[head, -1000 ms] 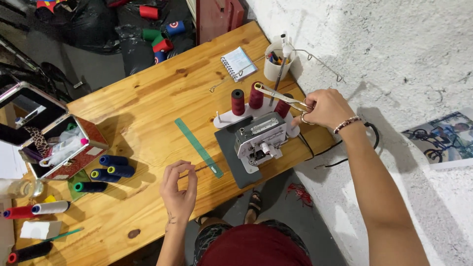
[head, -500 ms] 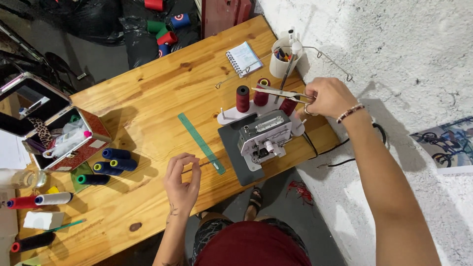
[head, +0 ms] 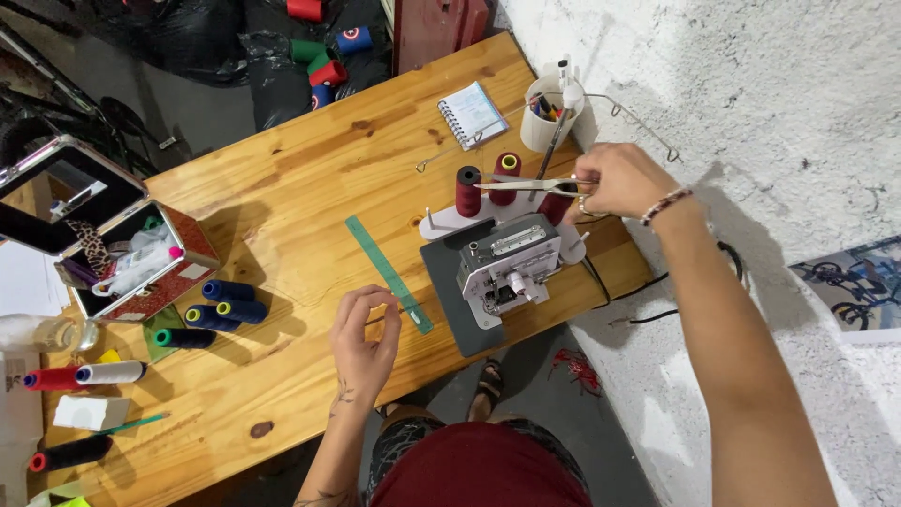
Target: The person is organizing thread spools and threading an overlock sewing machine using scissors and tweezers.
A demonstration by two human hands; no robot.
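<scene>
Your right hand [head: 621, 180] is closed on scissors [head: 526, 186], blades lying left toward the maroon spool [head: 468, 191]; left hand [head: 364, 330], fingers pinched on sth thin, near ruler [head: 388, 273].

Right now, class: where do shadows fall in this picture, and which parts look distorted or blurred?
Head view: light is even; the right hand and its arm cast a soft shadow on the white wall; the open case shades the wooden table; the table's edges splay with wide-angle distortion; no marked blur.

R hand [head: 619, 180] w/ scissors [head: 530, 186] lifted off machine [head: 507, 268] | L hand [head: 364, 336] pinch raised slightly
</scene>
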